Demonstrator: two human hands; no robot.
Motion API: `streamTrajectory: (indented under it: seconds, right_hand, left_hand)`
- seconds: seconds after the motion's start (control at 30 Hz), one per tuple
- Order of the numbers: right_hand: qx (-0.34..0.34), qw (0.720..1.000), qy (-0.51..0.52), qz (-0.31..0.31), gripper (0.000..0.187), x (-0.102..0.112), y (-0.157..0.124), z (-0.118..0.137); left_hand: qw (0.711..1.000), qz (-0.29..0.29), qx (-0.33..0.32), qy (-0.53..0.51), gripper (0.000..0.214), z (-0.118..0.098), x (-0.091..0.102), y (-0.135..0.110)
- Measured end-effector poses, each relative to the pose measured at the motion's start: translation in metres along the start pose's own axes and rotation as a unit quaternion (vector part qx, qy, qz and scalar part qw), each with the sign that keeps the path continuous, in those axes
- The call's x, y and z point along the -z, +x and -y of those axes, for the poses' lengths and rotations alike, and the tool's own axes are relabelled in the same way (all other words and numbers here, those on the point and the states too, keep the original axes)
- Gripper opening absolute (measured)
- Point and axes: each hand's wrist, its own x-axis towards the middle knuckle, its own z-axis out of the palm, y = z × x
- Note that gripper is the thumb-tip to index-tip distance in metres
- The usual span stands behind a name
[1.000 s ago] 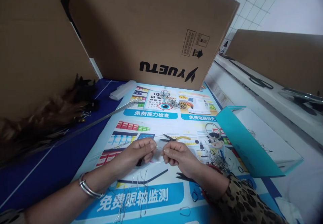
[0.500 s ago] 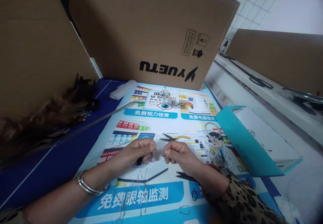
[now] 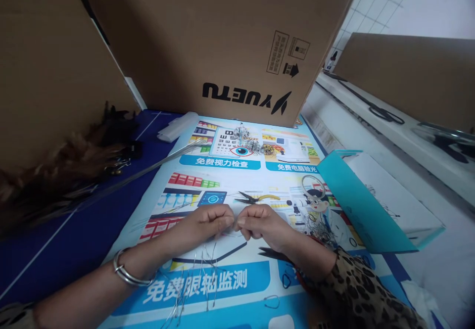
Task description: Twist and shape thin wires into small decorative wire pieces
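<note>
My left hand [image 3: 208,225] and my right hand [image 3: 260,226] are curled into pinches, knuckles almost touching, above a printed poster [image 3: 222,279]. Between the fingertips is a thin piece of wire, too fine to see clearly. Several loose wire pieces [image 3: 200,279] lie on the poster below my left wrist. Small pliers with yellow handles [image 3: 256,199] rest just beyond my hands. A silver bangle [image 3: 124,272] circles my left wrist.
A large cardboard box [image 3: 230,47] stands behind the poster, another at left. Brown feathers [image 3: 63,170] and long thin rods [image 3: 148,168] lie at left. A teal open box [image 3: 367,205] sits at right. Small metal ornaments [image 3: 248,143] cluster at the poster's far end. Scissors [image 3: 274,256] lie by my right wrist.
My two hands have drawn together until the knuckles nearly meet; the gap with the visible wire loop has closed. The view has tipped slightly.
</note>
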Motion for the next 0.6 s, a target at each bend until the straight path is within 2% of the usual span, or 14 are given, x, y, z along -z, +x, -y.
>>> streamTrajectory:
  seconds: [0.4,0.47,0.6]
  right_hand:
    - [0.017,0.998,-0.056,-0.036,0.015,-0.0010,0.0001,0.0045]
    - [0.027,0.998,-0.036,-0.052,0.017,-0.0012,0.0003,0.0029]
    - [0.050,0.994,0.047,-0.080,0.025,0.0000,0.0024,-0.0030]
  left_hand:
    - [0.999,-0.040,0.007,0.002,0.025,0.0026,-0.0038,0.0007]
    - [0.998,-0.051,0.007,-0.042,0.029,0.0027,-0.0044,0.0009]
    - [0.980,-0.053,0.000,-0.194,0.033,0.0006,-0.0053,0.0012]
